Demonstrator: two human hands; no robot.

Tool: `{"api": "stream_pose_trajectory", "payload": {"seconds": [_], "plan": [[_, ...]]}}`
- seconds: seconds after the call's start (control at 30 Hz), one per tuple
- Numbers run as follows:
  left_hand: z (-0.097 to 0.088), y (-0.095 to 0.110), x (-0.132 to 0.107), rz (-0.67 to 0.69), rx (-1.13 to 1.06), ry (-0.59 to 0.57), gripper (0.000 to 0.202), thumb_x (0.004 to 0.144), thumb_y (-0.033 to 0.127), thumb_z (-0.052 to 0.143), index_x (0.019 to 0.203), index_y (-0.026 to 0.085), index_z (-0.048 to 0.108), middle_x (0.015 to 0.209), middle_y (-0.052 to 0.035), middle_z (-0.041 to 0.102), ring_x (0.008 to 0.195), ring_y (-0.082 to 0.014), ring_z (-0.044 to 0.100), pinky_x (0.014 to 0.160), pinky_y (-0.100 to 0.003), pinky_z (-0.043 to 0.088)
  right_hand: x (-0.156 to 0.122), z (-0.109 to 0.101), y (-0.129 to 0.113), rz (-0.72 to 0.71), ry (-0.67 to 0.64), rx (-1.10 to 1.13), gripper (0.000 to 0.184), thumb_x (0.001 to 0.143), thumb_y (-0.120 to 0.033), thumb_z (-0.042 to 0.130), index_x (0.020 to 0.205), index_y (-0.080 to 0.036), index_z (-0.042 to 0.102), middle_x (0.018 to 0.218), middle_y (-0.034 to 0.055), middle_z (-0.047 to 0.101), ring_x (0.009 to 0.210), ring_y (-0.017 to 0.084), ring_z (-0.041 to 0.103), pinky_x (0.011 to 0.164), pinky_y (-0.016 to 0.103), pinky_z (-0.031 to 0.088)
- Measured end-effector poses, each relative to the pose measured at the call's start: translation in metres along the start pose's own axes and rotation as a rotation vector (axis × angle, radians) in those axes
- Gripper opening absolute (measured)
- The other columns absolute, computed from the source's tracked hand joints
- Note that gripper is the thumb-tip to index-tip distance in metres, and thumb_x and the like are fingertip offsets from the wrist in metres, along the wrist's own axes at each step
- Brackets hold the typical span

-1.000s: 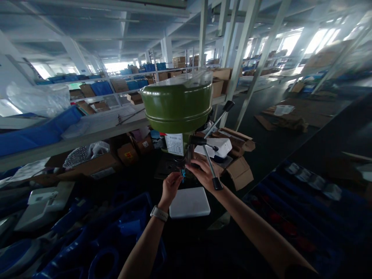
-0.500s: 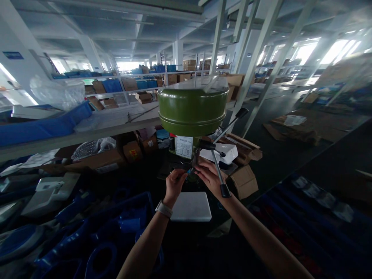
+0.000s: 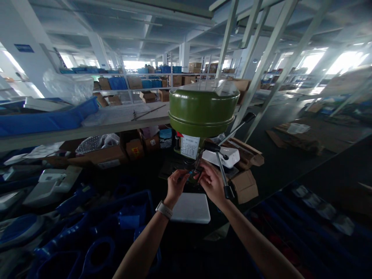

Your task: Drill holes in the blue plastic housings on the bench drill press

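A green bench drill press [image 3: 203,112] stands in front of me, with a white label plate on its body and a three-armed feed handle [image 3: 223,170] at its right. My left hand [image 3: 176,184] is below the drill head, thumb and fingers pinched on a small blue piece [image 3: 190,173]. Opposite it, my right hand [image 3: 212,183] has its fingers curled close by the spindle, at a small dark part that I cannot make out. Under both hands lies a white rectangular board [image 3: 190,208].
Blue castings [image 3: 100,252] fill a blue bin at the lower left. A shelf [image 3: 128,123] with a blue tray [image 3: 49,120] runs behind. Cardboard boxes [image 3: 245,186] and a white part [image 3: 229,156] sit right of the drill. More blue bins are at the lower right.
The view has shifted a little, so the drill press appears further right. My right hand's fingers have loosened and spread slightly; my left hand keeps its pinch on the blue piece.
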State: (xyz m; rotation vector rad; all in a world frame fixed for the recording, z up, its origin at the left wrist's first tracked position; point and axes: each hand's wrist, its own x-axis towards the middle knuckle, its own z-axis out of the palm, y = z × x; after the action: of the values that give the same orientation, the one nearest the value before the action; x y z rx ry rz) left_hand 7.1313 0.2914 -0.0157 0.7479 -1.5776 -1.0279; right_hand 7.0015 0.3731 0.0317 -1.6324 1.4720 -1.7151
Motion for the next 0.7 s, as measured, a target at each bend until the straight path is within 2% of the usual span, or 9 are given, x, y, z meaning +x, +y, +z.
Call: {"api": "stream_pose_trajectory", "payload": {"seconds": [0.07,0.13,0.2,0.27,0.37,0.5,0.57,0.7], "plan": [[0.0,-0.002,0.0,0.0,-0.009,-0.002,0.021,0.075,0.035,0.067,0.08,0.015,0.07,0.08,-0.0062,0.069,0.074,-0.0137,0.063,0.068,-0.021,0.048,-0.001,-0.005,0.004,-0.23,-0.015,-0.347,0.035,0.087,-0.033,0.055,0.118,-0.018,0.053,0.084,0.005,0.067,0.068,0.015,0.064,0.063,0.028,0.054],[0.001,-0.003,0.0,0.003,-0.007,-0.014,0.021,0.076,0.035,0.066,0.081,0.015,0.07,0.08,-0.0059,0.069,0.075,-0.0135,0.063,0.069,-0.021,0.048,0.001,-0.009,0.005,-0.418,-0.004,-0.646,0.035,0.089,-0.035,0.054,0.119,-0.016,0.055,0.093,0.0087,0.067,0.075,0.017,0.064,0.067,0.029,0.053],[0.0,-0.003,0.001,0.011,0.005,-0.017,0.021,0.077,0.035,0.066,0.081,0.015,0.069,0.08,-0.0057,0.069,0.075,-0.0134,0.064,0.069,-0.021,0.049,0.006,-0.013,0.004,-0.553,0.033,-0.857,0.035,0.09,-0.039,0.052,0.114,-0.015,0.059,0.095,0.0113,0.065,0.083,0.019,0.063,0.07,0.03,0.051],[0.0,-0.004,0.001,0.022,0.009,-0.021,0.021,0.077,0.035,0.066,0.08,0.014,0.069,0.08,-0.006,0.069,0.075,-0.0135,0.064,0.069,-0.022,0.05,0.011,-0.015,-0.001,-0.637,0.055,-0.98,0.031,0.09,-0.041,0.051,0.099,-0.014,0.063,0.086,0.0098,0.065,0.078,0.019,0.062,0.07,0.03,0.049],[0.0,-0.005,0.001,0.036,-0.003,-0.036,0.021,0.077,0.035,0.066,0.08,0.014,0.069,0.081,-0.0065,0.069,0.075,-0.014,0.065,0.068,-0.022,0.051,0.017,-0.014,-0.01,-0.657,0.009,-0.977,0.028,0.092,-0.037,0.049,0.081,-0.015,0.062,0.075,0.0061,0.063,0.072,0.016,0.06,0.069,0.027,0.047],[0.0,-0.008,0.002,0.038,-0.011,-0.037,0.02,0.077,0.034,0.066,0.08,0.015,0.068,0.08,-0.0063,0.068,0.075,-0.014,0.065,0.067,-0.022,0.051,0.017,-0.009,-0.018,-0.607,-0.009,-0.908,0.034,0.093,-0.039,0.046,0.072,-0.016,0.057,0.073,0.0049,0.061,0.072,0.014,0.059,0.066,0.024,0.044],[0.001,-0.008,0.002,0.039,-0.014,-0.029,0.02,0.077,0.034,0.066,0.08,0.014,0.068,0.08,-0.0062,0.068,0.075,-0.0138,0.065,0.067,-0.022,0.052,0.014,-0.006,-0.018,-0.603,0.036,-0.935,0.036,0.093,-0.043,0.045,0.072,-0.016,0.057,0.072,0.0049,0.061,0.071,0.015,0.058,0.064,0.025,0.042],[0.002,-0.003,0.001,0.044,-0.016,-0.019,0.016,0.077,0.031,0.066,0.08,0.015,0.069,0.08,-0.0053,0.069,0.072,-0.0125,0.065,0.067,-0.02,0.052,0.009,0.0,-0.01,-0.601,0.129,-0.904,0.039,0.095,-0.045,0.037,0.084,-0.015,0.058,0.072,0.0059,0.061,0.071,0.016,0.057,0.064,0.026,0.041]]}}
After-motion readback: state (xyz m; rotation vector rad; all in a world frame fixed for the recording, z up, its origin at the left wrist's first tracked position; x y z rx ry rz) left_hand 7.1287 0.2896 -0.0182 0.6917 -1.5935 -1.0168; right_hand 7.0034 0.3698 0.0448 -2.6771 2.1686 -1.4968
